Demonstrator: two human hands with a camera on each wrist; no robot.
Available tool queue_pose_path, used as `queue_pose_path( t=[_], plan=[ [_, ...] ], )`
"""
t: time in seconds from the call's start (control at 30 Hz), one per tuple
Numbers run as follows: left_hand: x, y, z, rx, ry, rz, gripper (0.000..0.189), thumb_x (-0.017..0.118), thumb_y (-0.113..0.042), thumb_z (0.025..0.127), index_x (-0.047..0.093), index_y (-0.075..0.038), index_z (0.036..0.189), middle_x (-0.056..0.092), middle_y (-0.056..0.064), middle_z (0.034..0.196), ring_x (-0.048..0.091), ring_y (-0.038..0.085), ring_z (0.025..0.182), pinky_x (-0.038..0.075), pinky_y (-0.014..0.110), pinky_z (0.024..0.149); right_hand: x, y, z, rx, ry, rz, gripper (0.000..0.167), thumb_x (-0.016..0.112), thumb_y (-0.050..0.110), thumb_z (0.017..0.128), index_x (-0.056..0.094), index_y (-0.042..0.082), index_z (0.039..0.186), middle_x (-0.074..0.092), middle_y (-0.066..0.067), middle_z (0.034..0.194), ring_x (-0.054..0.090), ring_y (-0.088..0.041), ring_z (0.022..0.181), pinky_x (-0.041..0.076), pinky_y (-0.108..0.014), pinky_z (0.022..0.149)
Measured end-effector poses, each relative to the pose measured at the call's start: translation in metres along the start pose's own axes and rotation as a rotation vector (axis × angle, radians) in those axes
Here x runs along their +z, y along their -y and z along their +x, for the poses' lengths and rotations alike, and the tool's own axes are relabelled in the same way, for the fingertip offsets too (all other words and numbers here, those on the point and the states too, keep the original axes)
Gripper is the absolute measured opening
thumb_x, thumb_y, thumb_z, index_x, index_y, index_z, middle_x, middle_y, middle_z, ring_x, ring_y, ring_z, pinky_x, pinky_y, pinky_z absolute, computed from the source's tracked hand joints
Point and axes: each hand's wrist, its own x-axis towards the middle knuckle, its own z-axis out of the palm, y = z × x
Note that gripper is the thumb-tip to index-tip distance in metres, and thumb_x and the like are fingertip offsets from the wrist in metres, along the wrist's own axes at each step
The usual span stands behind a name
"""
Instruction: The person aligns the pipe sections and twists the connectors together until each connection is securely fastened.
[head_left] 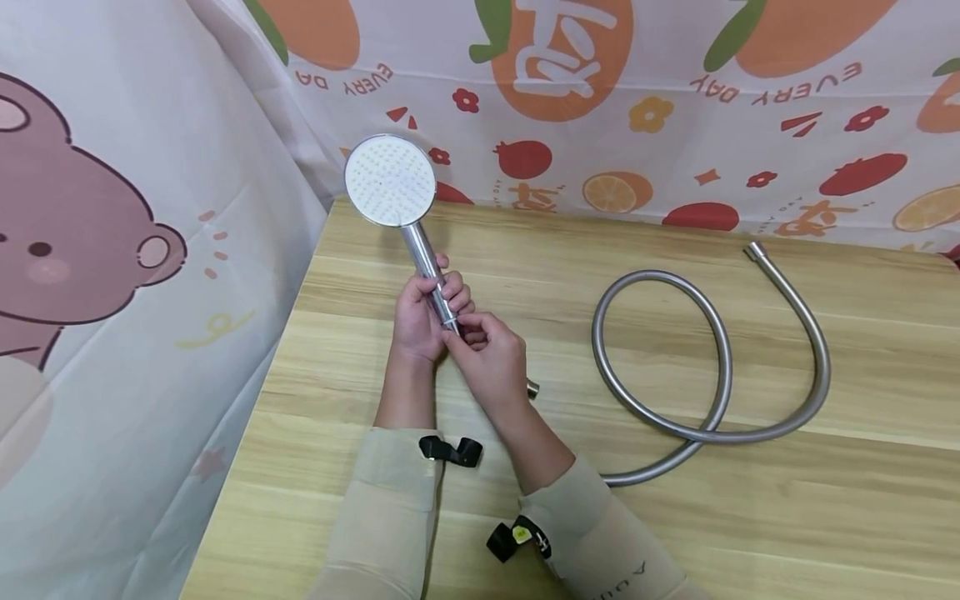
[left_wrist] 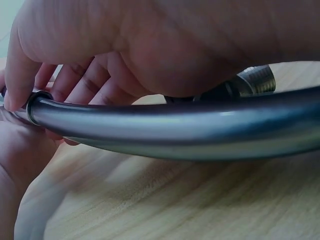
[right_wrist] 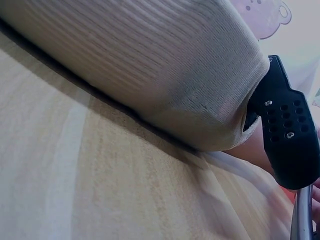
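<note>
On the wooden table, a metal hose lies coiled toward the right edge. Near the back left corner, the left hand grasps the shower head by its handle, upright, while the right hand pinches the handle's lower end.

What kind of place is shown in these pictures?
Probably a makeshift indoor work corner: a wooden table, hanging printed cloths with fruit and a bear, and a shower head with a loose hose.

One shower head, one metal hose, two hands.
</note>
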Motion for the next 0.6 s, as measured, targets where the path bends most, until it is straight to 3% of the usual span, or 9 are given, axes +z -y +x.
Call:
queue_pose_path(
  t=[0.27, 0.43, 0.6],
  plan=[
    [0.0011, 0.0000, -0.0004, 0.018, -0.022, 0.074, 0.012, 0.057, -0.016, 0.091, 0.048, -0.014, 0.099, 0.036, -0.003, 0.063, 0.036, 0.011, 0.055, 0.036, 0.021, 0.052, 0.0013, 0.0001, -0.0004, -0.002, 0.028, 0.010, 0.019, 0.073, 0.013, 0.088, 0.066, 0.002, 0.103, 0.071, -0.010, 0.089, 0.068, -0.015, 0.074, 0.057, -0.017, 0.064],
    [0.0004, -0.0004, -0.0006, 0.014, -0.029, 0.062, 0.011, 0.055, -0.016, 0.092, 0.047, -0.015, 0.100, 0.036, -0.003, 0.062, 0.038, 0.010, 0.054, 0.037, 0.021, 0.051, 0.0008, -0.0002, -0.0008, -0.052, 0.033, -0.093, 0.030, 0.079, 0.016, 0.083, 0.065, 0.004, 0.106, 0.060, -0.009, 0.095, 0.061, -0.018, 0.076, 0.054, -0.020, 0.064],
    [0.0002, -0.0001, -0.0007, 0.005, -0.041, 0.070, 0.007, 0.051, -0.015, 0.094, 0.047, -0.016, 0.099, 0.037, -0.004, 0.063, 0.039, 0.009, 0.054, 0.038, 0.020, 0.049, 0.0000, 0.0008, -0.0017, -0.101, 0.020, -0.145, 0.029, 0.081, 0.015, 0.080, 0.066, 0.006, 0.102, 0.058, -0.006, 0.093, 0.058, -0.017, 0.076, 0.052, -0.021, 0.064]
  ],
)
